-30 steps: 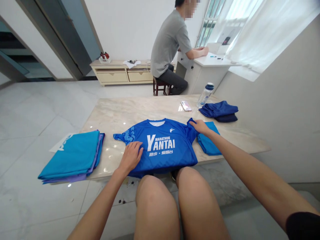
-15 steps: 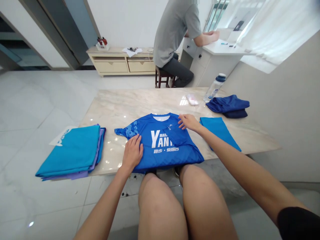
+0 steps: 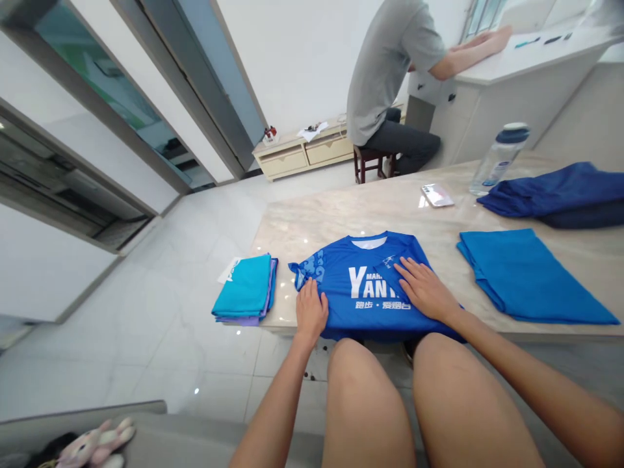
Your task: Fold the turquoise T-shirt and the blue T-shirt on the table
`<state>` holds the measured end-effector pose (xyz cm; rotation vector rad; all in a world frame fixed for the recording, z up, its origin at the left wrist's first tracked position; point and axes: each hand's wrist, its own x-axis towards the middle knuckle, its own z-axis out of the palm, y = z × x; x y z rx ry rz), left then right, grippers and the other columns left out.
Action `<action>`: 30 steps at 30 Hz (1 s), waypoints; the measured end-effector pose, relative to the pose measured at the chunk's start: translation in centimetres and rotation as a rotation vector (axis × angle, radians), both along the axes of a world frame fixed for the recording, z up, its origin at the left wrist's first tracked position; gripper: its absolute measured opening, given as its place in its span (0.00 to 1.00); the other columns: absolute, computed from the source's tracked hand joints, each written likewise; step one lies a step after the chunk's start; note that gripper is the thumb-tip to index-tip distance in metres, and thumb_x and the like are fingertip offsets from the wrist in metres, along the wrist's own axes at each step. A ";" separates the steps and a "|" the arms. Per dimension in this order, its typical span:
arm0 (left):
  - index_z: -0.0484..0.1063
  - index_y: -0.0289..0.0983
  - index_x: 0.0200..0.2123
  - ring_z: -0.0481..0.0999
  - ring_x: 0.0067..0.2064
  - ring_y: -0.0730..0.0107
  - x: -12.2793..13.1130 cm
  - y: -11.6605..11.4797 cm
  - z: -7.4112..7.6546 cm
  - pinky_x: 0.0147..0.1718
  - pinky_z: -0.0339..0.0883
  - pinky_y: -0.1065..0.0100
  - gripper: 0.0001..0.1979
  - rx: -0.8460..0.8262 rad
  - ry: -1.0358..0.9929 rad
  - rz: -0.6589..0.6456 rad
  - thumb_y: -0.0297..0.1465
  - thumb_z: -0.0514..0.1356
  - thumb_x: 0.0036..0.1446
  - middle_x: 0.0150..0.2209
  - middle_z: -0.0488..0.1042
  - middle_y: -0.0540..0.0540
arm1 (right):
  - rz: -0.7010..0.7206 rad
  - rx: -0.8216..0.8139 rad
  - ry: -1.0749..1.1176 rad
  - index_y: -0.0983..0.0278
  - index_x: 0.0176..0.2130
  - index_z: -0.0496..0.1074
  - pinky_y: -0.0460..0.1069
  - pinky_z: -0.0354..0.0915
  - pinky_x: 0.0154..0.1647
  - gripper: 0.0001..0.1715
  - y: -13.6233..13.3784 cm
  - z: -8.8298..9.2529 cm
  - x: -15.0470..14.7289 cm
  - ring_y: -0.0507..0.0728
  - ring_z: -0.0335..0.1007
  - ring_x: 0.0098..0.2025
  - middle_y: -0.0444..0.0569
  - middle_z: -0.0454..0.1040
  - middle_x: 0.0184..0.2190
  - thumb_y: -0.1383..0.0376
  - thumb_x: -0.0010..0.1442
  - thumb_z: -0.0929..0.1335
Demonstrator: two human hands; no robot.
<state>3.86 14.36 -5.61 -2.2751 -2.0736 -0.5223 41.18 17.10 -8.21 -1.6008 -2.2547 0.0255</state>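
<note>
Smoothing of a turned-in sleeve looks to be the step in hand. The blue shirt point(image 3: 368, 292) lies face up at the middle of the frame, on the near part of the marble-patterned table point(image 3: 331, 211), its lower edge close to the seated person's knees point(image 3: 361, 370). One sleeve point(image 3: 387, 278) is folded across the chest, covering part of the white lettering. The right hand point(image 3: 424, 292) rests over it, fingers spread and gripping nothing; whether the cloth lies flat beneath that palm I can't tell, as the hand covers it. The left hand point(image 3: 312, 311) presses on the opposite side, fingers straight, loosely together, unclenched. Beside it the patterned sleeve point(image 3: 312, 266) points outward, not yet turned in. I'd judge the next move calls for steadying the folded side while that sleeve comes over. A folded pile point(image 3: 246, 286) sits left of centre; a folded blue cloth point(image 3: 531, 273) lies at the right.
</note>
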 end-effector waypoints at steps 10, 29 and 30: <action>0.76 0.31 0.52 0.80 0.59 0.33 -5.4 5.2 5.7 0.55 0.73 0.45 0.24 -0.234 -0.217 0.532 0.47 0.62 0.68 0.53 0.80 0.21 | -0.057 -0.004 0.109 0.65 0.71 0.73 0.70 0.59 0.77 0.33 -0.8 1.3 -1.2 0.71 0.63 0.76 0.60 0.67 0.75 0.61 0.75 0.58; 0.74 0.39 0.55 0.84 0.41 0.56 5.1 9.6 10.3 0.42 0.75 0.61 0.19 -0.274 -0.387 0.021 0.44 0.61 0.70 0.43 0.83 0.41 | -0.101 -0.039 0.127 0.69 0.71 0.72 0.67 0.56 0.78 0.31 -1.2 2.8 -1.7 0.69 0.61 0.78 0.62 0.65 0.75 0.66 0.74 0.60; 0.74 0.39 0.56 0.83 0.37 0.59 6.4 9.5 10.2 0.38 0.76 0.61 0.20 -0.353 -0.442 -0.051 0.46 0.58 0.72 0.43 0.83 0.42 | -0.101 -0.043 0.123 0.69 0.71 0.72 0.67 0.56 0.78 0.32 -1.2 2.8 -1.7 0.69 0.60 0.78 0.62 0.65 0.75 0.66 0.75 0.60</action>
